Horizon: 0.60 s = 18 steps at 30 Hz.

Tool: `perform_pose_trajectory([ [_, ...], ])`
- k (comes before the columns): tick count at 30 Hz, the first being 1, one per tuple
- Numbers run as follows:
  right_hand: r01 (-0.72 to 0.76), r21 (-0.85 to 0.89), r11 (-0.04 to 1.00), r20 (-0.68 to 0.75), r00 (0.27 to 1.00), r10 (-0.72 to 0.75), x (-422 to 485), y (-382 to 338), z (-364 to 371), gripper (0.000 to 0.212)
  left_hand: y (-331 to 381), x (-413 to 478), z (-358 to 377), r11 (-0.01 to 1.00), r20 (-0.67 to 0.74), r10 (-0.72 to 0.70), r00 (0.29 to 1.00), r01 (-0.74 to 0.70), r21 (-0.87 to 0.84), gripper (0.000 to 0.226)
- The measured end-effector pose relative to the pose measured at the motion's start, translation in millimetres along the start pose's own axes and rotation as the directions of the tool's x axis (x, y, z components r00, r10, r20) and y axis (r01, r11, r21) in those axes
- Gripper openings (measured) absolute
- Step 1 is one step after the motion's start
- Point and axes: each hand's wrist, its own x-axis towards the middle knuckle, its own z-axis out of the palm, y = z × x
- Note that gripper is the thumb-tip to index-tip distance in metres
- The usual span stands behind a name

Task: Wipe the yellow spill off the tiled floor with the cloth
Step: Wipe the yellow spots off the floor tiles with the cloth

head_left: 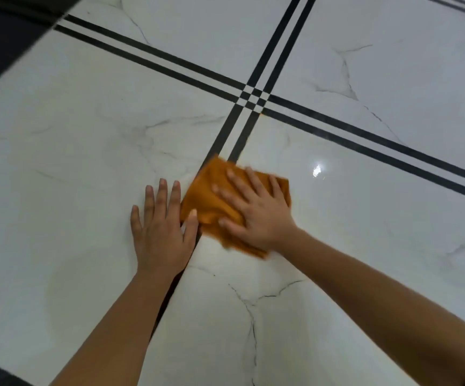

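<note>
An orange-brown cloth [211,199] lies folded flat on the white marble floor tiles [337,218], across a pair of black tile lines. My right hand [256,210] presses on top of the cloth with its fingers spread. My left hand [163,229] lies flat on the tile just left of the cloth, fingers apart, its thumb touching the cloth's edge. A faint yellowish trace [262,115] shows near the crossing of the black lines; no other spill is visible, and the cloth hides the floor beneath it.
Double black stripes [253,97] cross the floor and meet above the cloth. A dark band [0,34] fills the top left corner. A light glare [317,169] sits on the tile right of the cloth.
</note>
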Motion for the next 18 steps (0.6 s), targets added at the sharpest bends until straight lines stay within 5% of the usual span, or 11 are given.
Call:
perform_pose_trajectory([
  [2,0.021,-0.025,0.999,-0.051,0.998,-0.022,-57,24,3,0.063,0,-1,-1,1.000,0.006,0.029,1.000,-0.029,0.010,0.068],
  [6,-0.460,0.048,0.887,-0.085,0.883,0.462,-30,91,-13,0.066,17,3,7,0.995,0.029,0.098,0.995,-0.098,-0.001,0.064],
  [8,-0.531,0.094,0.842,-0.059,0.842,0.537,13,85,-20,0.069,30,5,12,0.990,0.040,0.137,0.990,-0.138,0.007,0.063],
  [12,-0.169,0.003,0.986,-0.044,0.985,0.169,-48,53,-4,0.067,51,6,14,0.979,0.045,0.203,0.978,-0.204,0.022,0.062],
  [14,-0.127,-0.038,0.991,-0.033,0.992,0.126,-130,58,5,0.064,56,-1,14,0.975,0.046,0.222,0.974,-0.223,0.011,0.062],
  [16,-0.289,-0.021,0.957,-0.078,0.955,0.286,-156,99,-2,0.065,67,-9,17,0.967,0.064,0.256,0.965,-0.256,-0.002,0.062],
  [18,-0.566,0.049,0.823,-0.095,0.818,0.568,-119,135,-14,0.066,78,-12,23,0.958,0.084,0.286,0.955,-0.286,-0.006,0.063],
])
